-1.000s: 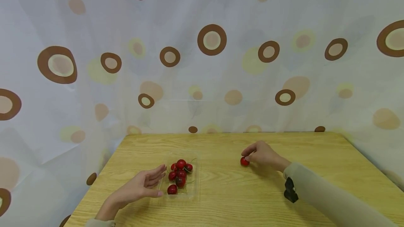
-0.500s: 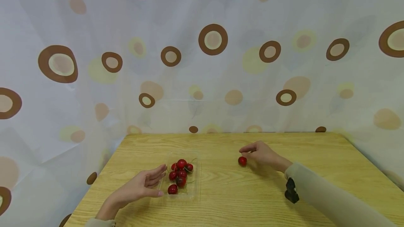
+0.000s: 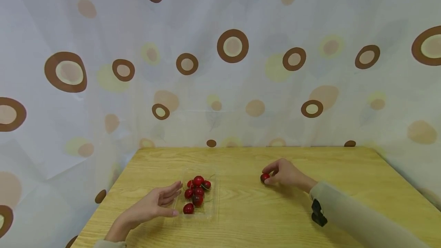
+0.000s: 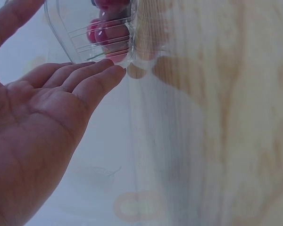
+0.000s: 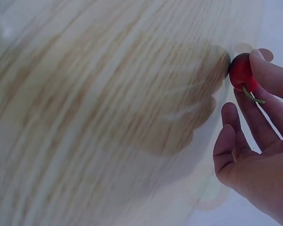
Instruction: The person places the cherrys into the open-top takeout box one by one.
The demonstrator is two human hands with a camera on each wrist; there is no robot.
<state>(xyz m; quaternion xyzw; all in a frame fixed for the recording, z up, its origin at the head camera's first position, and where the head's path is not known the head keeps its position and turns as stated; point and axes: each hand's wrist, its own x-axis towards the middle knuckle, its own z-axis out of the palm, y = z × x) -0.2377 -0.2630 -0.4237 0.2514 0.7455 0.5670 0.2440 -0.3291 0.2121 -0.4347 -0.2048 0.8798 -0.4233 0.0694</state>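
Note:
A single red cherry (image 3: 265, 178) with a short green stem is on the right half of the wooden table. My right hand (image 3: 285, 174) pinches it between thumb and fingers, as the right wrist view shows, where the cherry (image 5: 244, 73) sits at the thumb tip. On the left, a clear plastic box (image 3: 215, 202) holds several dark red cherries (image 3: 198, 191), some with stems. My left hand (image 3: 151, 204) is beside its left wall, fingers fairly straight and thumb apart. In the left wrist view, the fingertips lie against the box (image 4: 61, 33), or very near it.
The wooden table (image 3: 237, 225) ends at the back and sides against a pale curtain (image 3: 206, 10) with brown ring patterns. Between the box and the right hand lies bare wood. A black strap piece (image 3: 318, 212) hangs from the right sleeve.
The loose cherry shifted slightly left and turned, showing a darker side. My right thumb and fingers, earlier over it, have come down around it. The left hand stays in place.

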